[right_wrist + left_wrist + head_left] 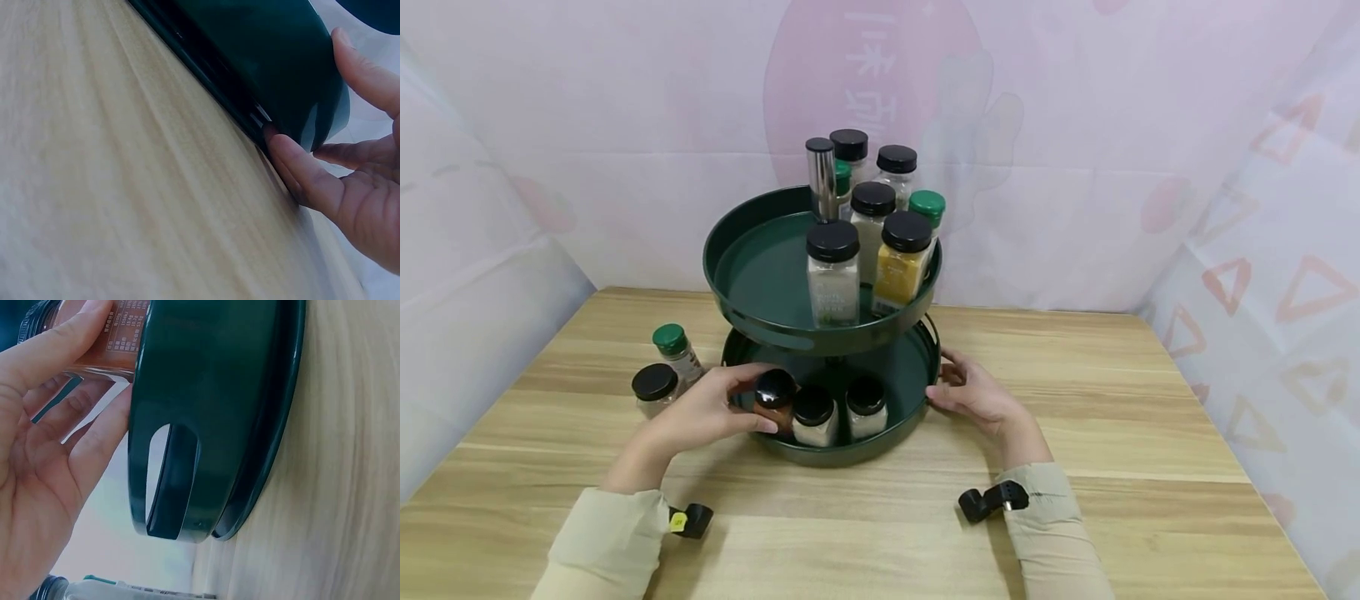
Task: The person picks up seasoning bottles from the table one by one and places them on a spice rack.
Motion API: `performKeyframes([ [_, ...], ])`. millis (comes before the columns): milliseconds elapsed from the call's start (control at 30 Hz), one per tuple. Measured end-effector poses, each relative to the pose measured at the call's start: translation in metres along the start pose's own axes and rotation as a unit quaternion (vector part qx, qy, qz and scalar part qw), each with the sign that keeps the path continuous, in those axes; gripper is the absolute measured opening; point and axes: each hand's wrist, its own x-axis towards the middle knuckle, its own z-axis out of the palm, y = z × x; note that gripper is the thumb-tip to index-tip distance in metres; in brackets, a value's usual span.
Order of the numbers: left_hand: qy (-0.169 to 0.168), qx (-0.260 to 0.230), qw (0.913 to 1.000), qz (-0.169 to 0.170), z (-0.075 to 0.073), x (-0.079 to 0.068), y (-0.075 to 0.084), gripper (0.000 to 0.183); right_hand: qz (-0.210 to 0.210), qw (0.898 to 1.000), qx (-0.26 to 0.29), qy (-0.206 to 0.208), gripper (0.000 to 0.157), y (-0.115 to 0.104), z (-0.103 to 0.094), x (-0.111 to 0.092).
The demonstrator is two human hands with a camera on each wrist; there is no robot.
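My left hand grips a spice jar with reddish-brown contents and a shiny black lid, at the left of the lower tier of a dark green two-tier turntable rack. In the left wrist view, the thumb lies along one side of the jar and fingers along the other, right at the tier's rim. Two black-lidded jars of pale contents stand beside it in the lower tier. My right hand holds the lower tier's right side, its thumb and fingers spread over the outer wall.
The upper tier carries several spice jars and a silver cylinder on its right half. On the wooden table, a green-lidded bottle and a black-lidded jar stand left of the rack. A printed cloth hangs behind.
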Motion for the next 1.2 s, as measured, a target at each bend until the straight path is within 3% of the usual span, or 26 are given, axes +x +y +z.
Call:
performKeyframes([
  [333, -0.006, 0.016, 0.9997, 0.015, 0.008, 0.005, 0.004, 0.062, -0.003, 1.0, -0.006, 0.006, 0.084, 0.0, -0.001, 0.0],
  [833, -0.012, 0.035, 0.9993, -0.01, 0.009, 0.002, 0.008, 0.063, 0.002, 1.0, -0.002, 0.01, 0.084, 0.0, 0.001, 0.001],
  [1067, -0.023, 0.019, 0.9995, -0.005, 0.006, 0.0, 0.008, 0.06, 0.001, 1.0, -0.005, 0.003, 0.084, 0.0, 0.0, 0.0],
  [1200, -0.012, 0.015, 0.9997, -0.011, -0.001, -0.007, 0.009, 0.06, 0.001, 1.0, -0.007, 0.002, 0.085, 0.0, 0.0, 0.001],
])
